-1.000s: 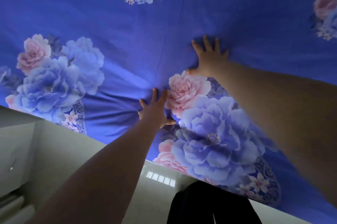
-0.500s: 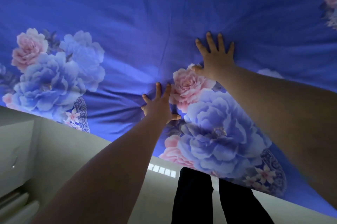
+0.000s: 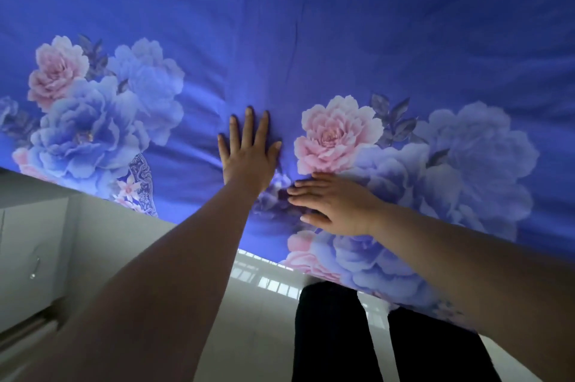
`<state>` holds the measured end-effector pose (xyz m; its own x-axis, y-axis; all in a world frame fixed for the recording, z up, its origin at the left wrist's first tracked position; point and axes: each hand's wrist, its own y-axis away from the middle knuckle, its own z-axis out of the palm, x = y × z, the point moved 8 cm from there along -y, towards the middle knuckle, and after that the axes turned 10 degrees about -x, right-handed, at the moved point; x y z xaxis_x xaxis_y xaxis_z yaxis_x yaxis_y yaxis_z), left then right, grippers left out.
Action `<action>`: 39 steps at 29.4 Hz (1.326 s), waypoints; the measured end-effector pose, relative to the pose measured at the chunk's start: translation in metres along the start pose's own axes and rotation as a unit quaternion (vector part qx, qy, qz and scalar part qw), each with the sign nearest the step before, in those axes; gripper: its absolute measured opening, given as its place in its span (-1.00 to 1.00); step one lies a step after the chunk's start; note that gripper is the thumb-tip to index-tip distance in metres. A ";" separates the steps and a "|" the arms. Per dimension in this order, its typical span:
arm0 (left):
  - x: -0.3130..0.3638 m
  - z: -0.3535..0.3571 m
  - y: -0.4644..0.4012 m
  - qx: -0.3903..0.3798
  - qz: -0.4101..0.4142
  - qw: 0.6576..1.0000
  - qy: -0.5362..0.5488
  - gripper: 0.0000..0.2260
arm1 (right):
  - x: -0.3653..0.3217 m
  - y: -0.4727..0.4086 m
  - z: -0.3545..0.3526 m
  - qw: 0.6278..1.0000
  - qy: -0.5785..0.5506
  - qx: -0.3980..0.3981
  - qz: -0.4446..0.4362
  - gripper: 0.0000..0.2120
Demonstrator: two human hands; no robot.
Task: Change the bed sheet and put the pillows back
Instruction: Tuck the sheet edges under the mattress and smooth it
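Down comes the right hand (image 3: 337, 205), now just beside the left hand (image 3: 247, 157); both lie flat, fingers straight, on the blue floral bed sheet (image 3: 342, 39) spread across the bed, above dark trousers (image 3: 329, 335) and pale floor (image 3: 258, 313).

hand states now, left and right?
Left hand: open, flat on the bed sheet, holding nothing.
Right hand: open, flat on the sheet, holding nothing.
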<state>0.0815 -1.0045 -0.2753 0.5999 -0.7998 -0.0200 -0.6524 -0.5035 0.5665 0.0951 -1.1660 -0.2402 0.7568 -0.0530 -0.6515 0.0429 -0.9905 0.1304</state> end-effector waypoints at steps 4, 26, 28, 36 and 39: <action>-0.026 0.023 0.039 0.047 -0.054 0.997 0.032 -0.44 | 0.011 -0.010 -0.024 0.994 -0.033 0.021 0.098 -0.66; -0.154 -0.009 0.084 0.133 -0.199 0.955 0.174 -0.61 | 0.020 -0.114 -0.003 0.921 0.035 0.071 0.381 -0.42; -0.158 -0.025 0.070 0.152 -0.149 0.957 0.195 -0.60 | -0.052 -0.130 0.043 0.983 0.057 -0.013 0.175 -0.53; -0.198 0.031 0.069 -0.004 -0.140 0.979 0.148 -0.48 | -0.043 -0.139 -0.028 0.978 -0.038 0.190 0.071 -0.75; -0.193 0.045 0.086 0.022 -0.145 0.971 0.190 -0.49 | 0.059 -0.131 -0.075 0.881 -0.063 0.275 0.381 -0.49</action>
<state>-0.1113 -0.9086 -0.2594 0.8831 -0.4489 0.1362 -0.4450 -0.7096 0.5463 0.1825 -1.0300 -0.2397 0.3493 -0.7073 -0.6146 -0.7944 -0.5713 0.2060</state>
